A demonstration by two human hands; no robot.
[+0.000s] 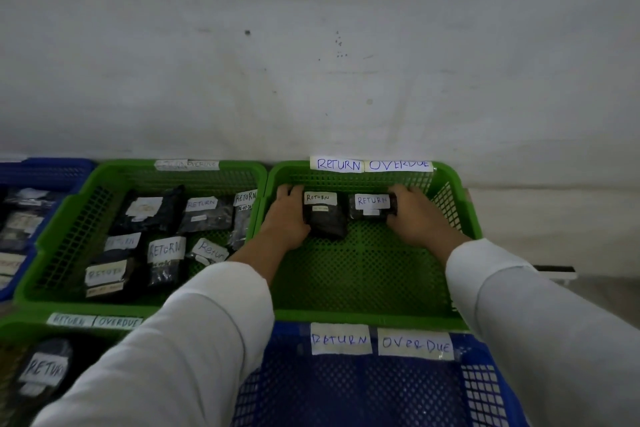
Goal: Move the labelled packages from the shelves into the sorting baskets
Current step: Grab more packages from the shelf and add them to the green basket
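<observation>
Head view: left hand [285,215] grips the left edge of a black package [325,218] labelled RETURN. Right hand [414,215] clasps the right end of a second RETURN package [370,206]. Both packages rest between the hands, just apart, on the floor of the green basket [363,274] near its far wall, under the RETURN/OVERDUE tags [372,165].
</observation>
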